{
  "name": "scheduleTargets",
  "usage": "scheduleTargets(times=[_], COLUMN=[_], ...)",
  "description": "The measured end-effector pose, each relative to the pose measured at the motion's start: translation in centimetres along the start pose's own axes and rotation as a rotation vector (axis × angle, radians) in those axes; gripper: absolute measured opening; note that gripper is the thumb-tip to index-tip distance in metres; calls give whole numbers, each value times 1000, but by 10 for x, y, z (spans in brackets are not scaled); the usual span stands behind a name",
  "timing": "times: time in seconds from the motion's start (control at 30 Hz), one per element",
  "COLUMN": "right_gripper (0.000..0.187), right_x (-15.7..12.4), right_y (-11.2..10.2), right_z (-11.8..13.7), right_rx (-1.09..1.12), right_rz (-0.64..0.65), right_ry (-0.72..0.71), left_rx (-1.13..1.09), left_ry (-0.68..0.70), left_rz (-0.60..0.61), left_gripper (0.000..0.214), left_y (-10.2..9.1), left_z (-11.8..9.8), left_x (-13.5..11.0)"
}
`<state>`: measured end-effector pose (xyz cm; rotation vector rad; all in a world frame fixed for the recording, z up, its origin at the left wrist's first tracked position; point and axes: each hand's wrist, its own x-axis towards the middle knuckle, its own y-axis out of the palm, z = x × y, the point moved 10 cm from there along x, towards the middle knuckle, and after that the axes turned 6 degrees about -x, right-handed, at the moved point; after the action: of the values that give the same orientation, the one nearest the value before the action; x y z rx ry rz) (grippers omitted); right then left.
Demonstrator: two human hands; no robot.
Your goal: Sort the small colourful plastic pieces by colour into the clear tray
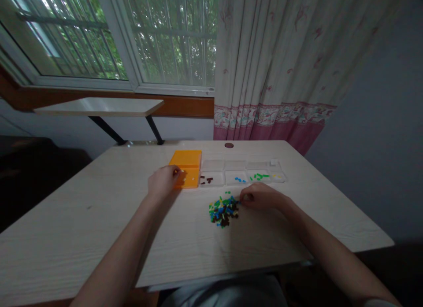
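Note:
My left hand (163,180) is over the left side of an open orange box (190,178), its fingers pinched together near a few small pale pieces inside; whether it holds one is too small to make out. At the right edge of a pile of small coloured plastic bricks (224,210), my right hand (261,196) has thumb and forefinger closed, and what lies between them is hidden. The pile mixes blue, green, brown and yellow pieces. Behind it, a clear compartment box (218,179) holds brown, blue, green and yellow pieces in separate compartments.
All of this is on a pale wooden table (109,227). A raised shelf (109,106) on black legs stands at the back left. A dark round disc (229,145) is near the table's back edge, in front of a curtain (264,78) and a window.

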<state>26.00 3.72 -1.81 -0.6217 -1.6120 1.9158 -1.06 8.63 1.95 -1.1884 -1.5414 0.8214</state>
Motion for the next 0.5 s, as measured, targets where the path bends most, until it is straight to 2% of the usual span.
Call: scheduleTargets(times=[0.17,0.3,0.4,0.5], right_gripper=[19,18,19,19], right_x=[1,0,0,0], right_y=[-2,-4,-6,-11], right_z=[4,7,1,-4], right_rx=[-56,-52,-57,-69], right_rz=[22,24,-2,-81], right_ry=[11,9,39,82], left_rx=[-3,-74,-125,-245], left_ry=[-44,-60,52,287], left_rz=[6,9,22,103], left_gripper=[24,24,24,26], left_y=[5,3,4,15], left_z=[13,8,-20,-70], left_x=[-1,-2,-7,-23])
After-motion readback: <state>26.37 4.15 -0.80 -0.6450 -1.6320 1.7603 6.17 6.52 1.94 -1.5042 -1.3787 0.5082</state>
